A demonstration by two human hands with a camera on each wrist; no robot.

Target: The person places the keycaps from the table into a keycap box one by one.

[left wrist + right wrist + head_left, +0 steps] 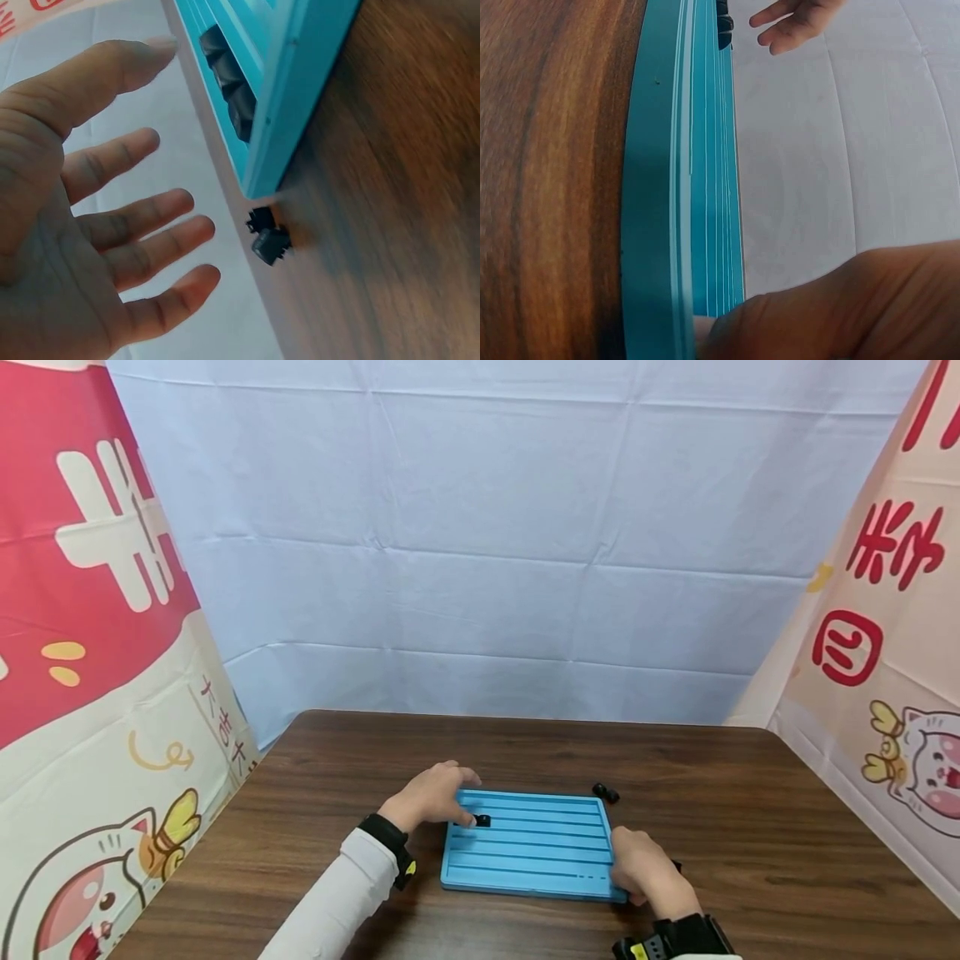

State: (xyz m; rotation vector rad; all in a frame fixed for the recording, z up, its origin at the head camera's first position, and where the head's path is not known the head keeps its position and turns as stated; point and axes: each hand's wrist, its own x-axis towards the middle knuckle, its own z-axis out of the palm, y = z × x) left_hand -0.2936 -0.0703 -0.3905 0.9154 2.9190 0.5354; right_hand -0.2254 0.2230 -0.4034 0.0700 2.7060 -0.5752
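Note:
A light blue tray [532, 843] with long parallel grooves lies on the table. My left hand [431, 795] hovers over its left end, fingers spread and holding nothing. In the left wrist view, several black keycaps [227, 71] sit in a row in one groove, close to the thumb. Only part of that black row [482, 820] shows past the hand in the head view. My right hand [643, 870] grips the tray's right edge, its thumb inside the rim in the right wrist view.
Two loose black pieces [606, 792] lie on the brown wooden table [360, 760] behind the tray's far right corner. Small black pieces [270, 238] also lie near a tray corner in the left wrist view. A pale cloth [480, 568] hangs behind the table.

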